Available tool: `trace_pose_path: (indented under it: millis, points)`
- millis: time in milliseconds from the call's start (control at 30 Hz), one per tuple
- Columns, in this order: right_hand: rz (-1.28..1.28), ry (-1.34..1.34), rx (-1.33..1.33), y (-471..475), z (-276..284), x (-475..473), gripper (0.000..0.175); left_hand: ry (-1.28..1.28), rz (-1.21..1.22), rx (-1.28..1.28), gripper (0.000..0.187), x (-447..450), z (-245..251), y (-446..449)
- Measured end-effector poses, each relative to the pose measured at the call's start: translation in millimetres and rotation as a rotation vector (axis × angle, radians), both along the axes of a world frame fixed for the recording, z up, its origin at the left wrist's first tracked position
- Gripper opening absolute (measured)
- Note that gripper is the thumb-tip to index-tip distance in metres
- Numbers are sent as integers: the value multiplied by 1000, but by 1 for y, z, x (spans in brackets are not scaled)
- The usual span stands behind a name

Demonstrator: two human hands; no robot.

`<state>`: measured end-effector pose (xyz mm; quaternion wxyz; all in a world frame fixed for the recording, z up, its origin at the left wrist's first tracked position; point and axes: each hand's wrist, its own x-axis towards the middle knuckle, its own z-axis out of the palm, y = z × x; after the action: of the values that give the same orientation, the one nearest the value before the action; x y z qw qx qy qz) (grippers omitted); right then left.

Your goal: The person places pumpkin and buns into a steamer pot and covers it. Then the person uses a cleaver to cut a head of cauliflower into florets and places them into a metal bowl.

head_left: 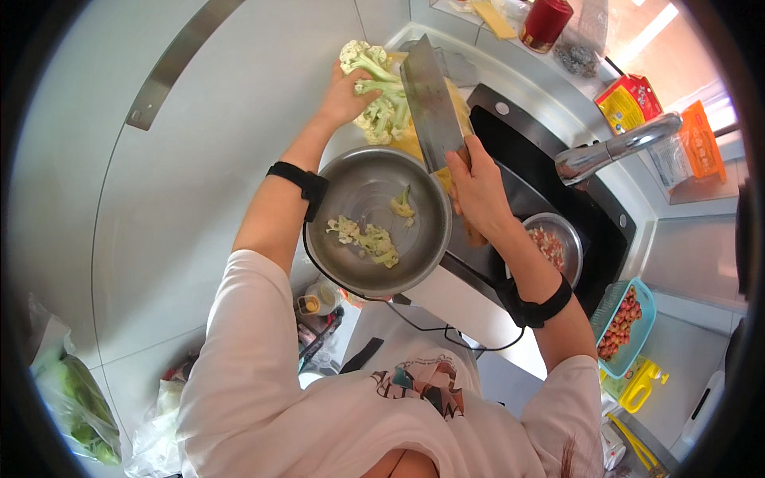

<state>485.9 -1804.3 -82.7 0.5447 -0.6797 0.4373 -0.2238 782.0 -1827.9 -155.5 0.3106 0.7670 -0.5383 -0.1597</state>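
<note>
My left hand [348, 97] grips a head of cauliflower [382, 98] above a yellow cutting board [409, 142], most of which is hidden. In my right hand [478, 188] is a cleaver with a wide steel blade [435, 98] and a wooden handle. The blade stands just right of the cauliflower; whether they touch I cannot tell. Nearer to me, a round metal pan [364, 173] holds a few cut cauliflower florets [378, 244].
A black sink [556, 161] with a chrome faucet [618, 148] lies to the right. In it sits a metal bowl [575, 239] of chopped reddish food. A blue basket [642, 322] of small red fruit stands nearer. Packets [630, 101] and a red can [545, 24] line the ledge.
</note>
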Motion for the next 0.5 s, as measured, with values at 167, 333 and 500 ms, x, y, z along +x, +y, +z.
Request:
trace_pose_path:
  millis: [167,333,500]
  points:
    - [27,51,97,1,-4,4,22,-22,21,34,35,-5,5,-2]
    - [74,70,33,-1,-11,5,23,-60,18,2,34,-3,0,-5]
    - [76,66,-37,-12,-23,31,24,-156,3,-60,32,-12,-12,-4]
